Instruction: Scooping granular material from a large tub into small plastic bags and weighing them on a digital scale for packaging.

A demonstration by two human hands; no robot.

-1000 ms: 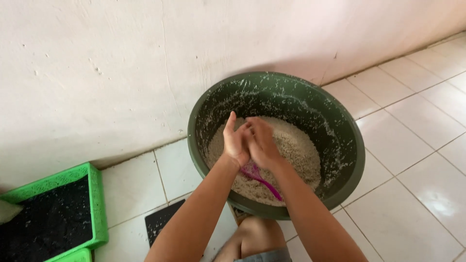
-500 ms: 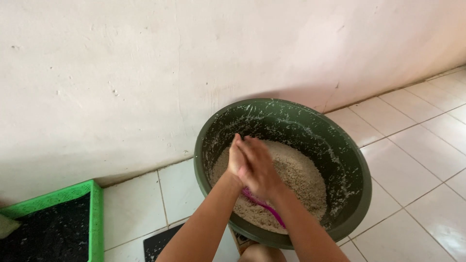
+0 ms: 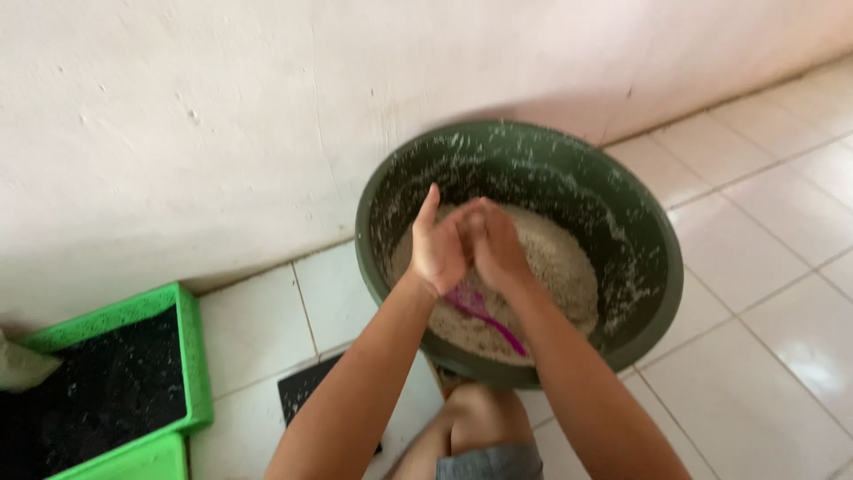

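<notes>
A big dark green basin (image 3: 662, 267) stands on the tiled floor against the wall. It holds a pale grainy mass (image 3: 560, 262), and specks of it stick to the inner wall. A pink utensil (image 3: 484, 316) lies in the grain near the front rim. My left hand (image 3: 437, 249) and my right hand (image 3: 496, 249) are pressed together over the basin, fingers pointing away from me. Whether any grain is caught between the palms is hidden.
A green plastic crate (image 3: 191, 356) with dark contents sits at the lower left, by the wall. A dark flat mat (image 3: 306, 396) lies on the tiles beside my knee (image 3: 475, 422). White floor tiles stretch to the right.
The view has shifted, so basin and crate sit a little differently in frame. My hands stay pressed together over the grain, sliding slightly against each other.
</notes>
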